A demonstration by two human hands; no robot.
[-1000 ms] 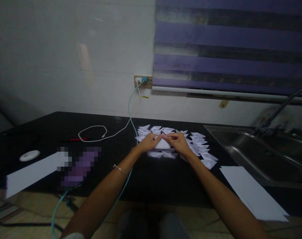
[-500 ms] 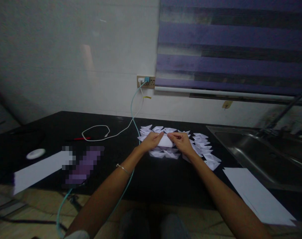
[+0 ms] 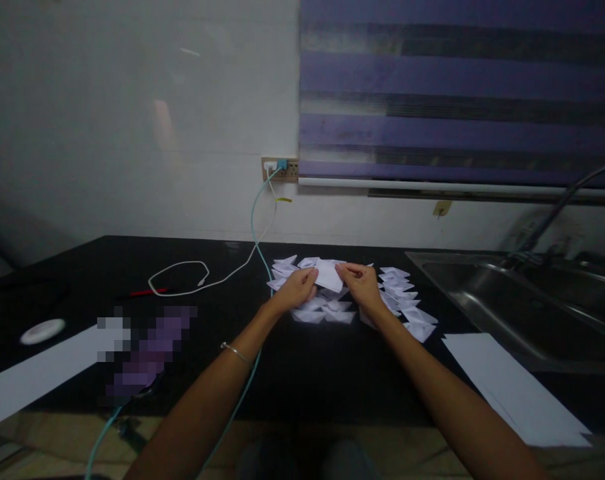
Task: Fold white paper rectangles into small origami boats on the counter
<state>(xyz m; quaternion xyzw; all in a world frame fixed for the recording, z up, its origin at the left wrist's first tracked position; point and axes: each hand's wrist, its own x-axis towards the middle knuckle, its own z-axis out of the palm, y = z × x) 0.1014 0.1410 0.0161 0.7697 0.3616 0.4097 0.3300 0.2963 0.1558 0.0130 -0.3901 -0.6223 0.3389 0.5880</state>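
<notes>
Between my hands is a small folded piece of white paper (image 3: pixel 329 276), raised above the dark counter. My left hand (image 3: pixel 296 288) pinches its left edge between thumb and fingers. On the opposite edge, the closed fingers of my right hand (image 3: pixel 361 285) grip the same paper. Rows of white folded paper boats (image 3: pixel 325 313) stand below and behind my hands, partly hidden by them. More paper boats (image 3: pixel 401 287) form a column to the right of my right hand.
White paper sheets (image 3: pixel 512 387) lie at the right, before a metal sink (image 3: pixel 482 313). To the left are a purple blurred item (image 3: pixel 150 353), a white sheet (image 3: pixel 47 373), a white round object (image 3: pixel 42 331) and a red pen (image 3: pixel 147 292). Cables (image 3: pixel 256 247) run from a wall socket (image 3: pixel 292 170).
The folded paper is now tilted and shows more of its flat face, with my hands still on both sides. The whole view has shifted slightly, moving the counter items left.
</notes>
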